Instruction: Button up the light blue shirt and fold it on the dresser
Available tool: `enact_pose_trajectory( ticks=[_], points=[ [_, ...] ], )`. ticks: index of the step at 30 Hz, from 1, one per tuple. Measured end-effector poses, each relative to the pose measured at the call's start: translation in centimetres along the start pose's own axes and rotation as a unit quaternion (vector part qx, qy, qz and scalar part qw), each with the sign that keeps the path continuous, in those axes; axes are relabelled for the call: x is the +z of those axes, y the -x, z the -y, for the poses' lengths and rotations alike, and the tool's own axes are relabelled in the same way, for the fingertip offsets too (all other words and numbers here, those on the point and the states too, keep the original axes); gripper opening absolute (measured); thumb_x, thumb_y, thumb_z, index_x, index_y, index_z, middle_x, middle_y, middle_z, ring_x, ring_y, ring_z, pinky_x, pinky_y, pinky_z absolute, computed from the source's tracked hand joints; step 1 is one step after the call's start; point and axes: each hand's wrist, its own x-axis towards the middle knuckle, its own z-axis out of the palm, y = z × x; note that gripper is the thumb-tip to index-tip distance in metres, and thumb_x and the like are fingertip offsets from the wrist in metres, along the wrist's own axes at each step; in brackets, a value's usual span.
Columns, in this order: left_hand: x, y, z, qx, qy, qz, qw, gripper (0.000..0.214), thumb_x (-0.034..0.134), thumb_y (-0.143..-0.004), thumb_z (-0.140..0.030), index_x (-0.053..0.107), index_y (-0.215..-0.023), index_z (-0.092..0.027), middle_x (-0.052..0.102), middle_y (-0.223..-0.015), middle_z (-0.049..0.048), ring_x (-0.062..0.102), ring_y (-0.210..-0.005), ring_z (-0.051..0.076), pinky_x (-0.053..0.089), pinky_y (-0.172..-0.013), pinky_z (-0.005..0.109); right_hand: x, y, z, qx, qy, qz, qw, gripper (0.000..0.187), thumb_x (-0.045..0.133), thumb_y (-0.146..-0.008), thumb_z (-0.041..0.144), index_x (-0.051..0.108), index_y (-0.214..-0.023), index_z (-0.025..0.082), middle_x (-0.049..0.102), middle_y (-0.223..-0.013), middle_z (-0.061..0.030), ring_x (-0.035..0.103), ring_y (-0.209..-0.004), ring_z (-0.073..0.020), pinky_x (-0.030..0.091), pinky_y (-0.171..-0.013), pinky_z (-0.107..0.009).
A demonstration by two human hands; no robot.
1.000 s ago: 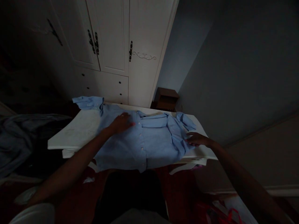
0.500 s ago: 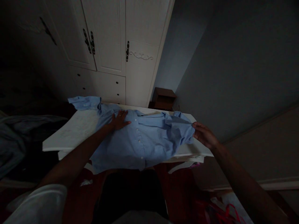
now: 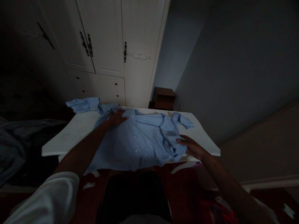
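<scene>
A light blue button-up shirt (image 3: 149, 143) lies spread front side up across a white table (image 3: 70, 137), its lower edge hanging over the near side. My left hand (image 3: 116, 117) rests flat on the upper chest, left of the button placket, fingers apart. At the shirt's right side, my right hand (image 3: 192, 147) grips the fabric between thumb and fingers; part of the fingers is hidden by it. One sleeve (image 3: 86, 105) extends over the back left of the table. The other sleeve's end (image 3: 183, 120) lies bent at the back right.
Behind the table stands a white wardrobe (image 3: 142, 77) with dark handles. A small brown cabinet (image 3: 164, 98) sits in the corner by the grey wall (image 3: 233, 68). Dark clothing (image 3: 14, 146) is heaped at left. A red item (image 3: 221, 213) lies on the floor at lower right.
My right hand has moved left and nearer to me, from the right sleeve to the shirt's side. The sleeve end now lies free on the table. My left hand stays on the chest.
</scene>
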Motion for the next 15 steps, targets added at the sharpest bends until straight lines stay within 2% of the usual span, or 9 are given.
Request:
enact_pose_trajectory(
  ticks=[3,5,9,12,15],
  points=[
    [-0.8,0.8,-0.9,-0.008,0.017,-0.007,1.0,0.076,0.032,-0.092,-0.059,0.03,-0.149,-0.009,0.025,-0.157,0.0205,0.016,-0.148,0.032,0.011,-0.117,0.054,0.1,0.6,-0.2,0.017,-0.019,0.035,0.999,0.039,0.08,-0.069,0.032,0.064,-0.102,0.02,0.074,-0.103,-0.0089,0.072,-0.087,-0.0246,0.06,-0.079,-0.034],
    [-1.5,1.4,-1.8,-0.011,0.033,-0.009,0.999,0.075,0.03,-0.093,-0.059,0.033,-0.147,-0.007,0.028,-0.156,0.022,0.018,-0.147,0.033,0.014,-0.116,0.055,0.1,0.8,0.2,0.01,-0.019,0.03,0.999,0.039,0.079,-0.069,0.032,0.065,-0.103,0.02,0.075,-0.103,-0.0088,0.072,-0.086,-0.0254,0.06,-0.077,-0.035],
    [-2.7,2.0,-3.6,-0.037,0.05,-0.013,0.998,0.071,0.033,-0.093,-0.058,0.042,-0.14,-0.006,0.035,-0.151,0.0257,0.024,-0.144,0.037,0.019,-0.112,0.06,0.3,1.6,2.2,-0.066,-0.023,0.001,0.998,0.04,0.077,-0.069,0.036,0.065,-0.103,0.02,0.074,-0.104,-0.008,0.071,-0.093,-0.0265,0.058,-0.081,-0.034],
    [-2.4,2.2,-4.6,-0.075,0.055,-0.036,0.995,0.064,0.036,-0.095,-0.05,0.041,-0.141,-0.005,0.032,-0.152,0.0277,0.021,-0.144,0.04,0.018,-0.111,0.063,0.4,3.0,3.5,-0.135,-0.037,0.025,0.99,0.049,0.077,-0.066,0.038,0.063,-0.11,0.022,0.073,-0.108,-0.0075,0.068,-0.103,-0.0275,0.056,-0.085,-0.035],
    [-1.3,2.3,-5.4,-0.125,0.059,-0.079,0.987,0.061,0.045,-0.094,-0.038,0.034,-0.144,-0.006,0.026,-0.154,0.0302,0.014,-0.146,0.042,0.015,-0.11,0.066,0.6,4.2,3.4,-0.151,-0.037,0.047,0.987,0.058,0.076,-0.067,0.043,0.06,-0.119,0.023,0.072,-0.11,-0.0087,0.068,-0.1,-0.0278,0.057,-0.079,-0.036]
  ],
)
